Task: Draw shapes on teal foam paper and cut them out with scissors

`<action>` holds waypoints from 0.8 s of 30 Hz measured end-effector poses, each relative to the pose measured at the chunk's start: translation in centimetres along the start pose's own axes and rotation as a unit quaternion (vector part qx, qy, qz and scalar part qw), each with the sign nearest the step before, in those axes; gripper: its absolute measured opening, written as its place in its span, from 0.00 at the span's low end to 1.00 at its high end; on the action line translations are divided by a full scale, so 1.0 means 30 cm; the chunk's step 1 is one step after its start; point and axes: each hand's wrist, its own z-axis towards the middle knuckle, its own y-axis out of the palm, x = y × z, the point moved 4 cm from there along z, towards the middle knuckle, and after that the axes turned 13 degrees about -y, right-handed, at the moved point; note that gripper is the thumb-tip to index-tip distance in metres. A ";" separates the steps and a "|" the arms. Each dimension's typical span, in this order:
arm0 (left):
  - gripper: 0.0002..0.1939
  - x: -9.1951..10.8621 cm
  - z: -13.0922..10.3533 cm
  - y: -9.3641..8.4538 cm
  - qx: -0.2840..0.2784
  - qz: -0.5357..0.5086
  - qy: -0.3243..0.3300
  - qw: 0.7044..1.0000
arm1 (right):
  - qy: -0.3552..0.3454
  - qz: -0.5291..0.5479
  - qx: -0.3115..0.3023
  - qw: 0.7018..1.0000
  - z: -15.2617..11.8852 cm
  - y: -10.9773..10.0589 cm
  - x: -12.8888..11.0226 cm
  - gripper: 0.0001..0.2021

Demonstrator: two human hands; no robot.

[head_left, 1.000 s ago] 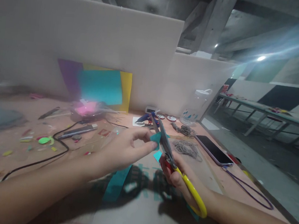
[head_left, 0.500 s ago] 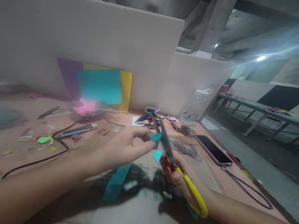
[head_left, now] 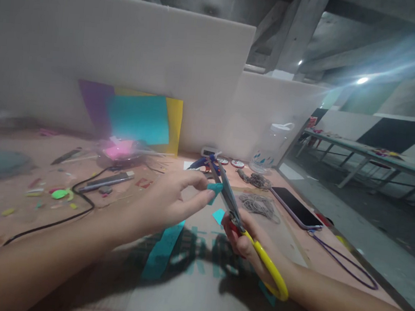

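Between the thumb and fingers of my left hand (head_left: 174, 196) is a small teal paper piece (head_left: 214, 191). My right hand (head_left: 245, 237) grips scissors (head_left: 232, 204) with yellow and red handles, the blades pointing up and away from me and slightly parted. The paper's right edge is at the blades; I cannot tell whether they touch it. Below, on the work surface, lie a teal strip (head_left: 164, 254) and a small teal scrap (head_left: 218, 216). Another teal bit (head_left: 266, 294) shows partly under the scissors' yellow handle.
A phone (head_left: 296, 208) with a purple strap lies at the right. Behind are grey cord (head_left: 259, 205), a clear bottle (head_left: 267, 149) and a blue glue gun (head_left: 201, 163). Coloured sheets (head_left: 139, 119) lean on the white partition (head_left: 111, 43). A black cable (head_left: 52, 220) and scraps lie left.
My left hand has shifted slightly left with the teal paper, whose angle has changed a little. A teal bit visible just right of the blades is gone from view. My right hand stays nearly still.
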 end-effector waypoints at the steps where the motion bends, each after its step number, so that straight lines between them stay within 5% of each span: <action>1: 0.14 -0.001 0.000 -0.004 0.004 0.004 0.006 1.000 | -0.001 0.000 -0.001 1.000 0.000 -0.001 0.001 0.31; 24: 0.14 -0.028 0.014 -0.033 0.032 -0.002 0.008 0.999 | 0.012 0.004 -0.002 1.000 -0.006 -0.001 0.021 0.33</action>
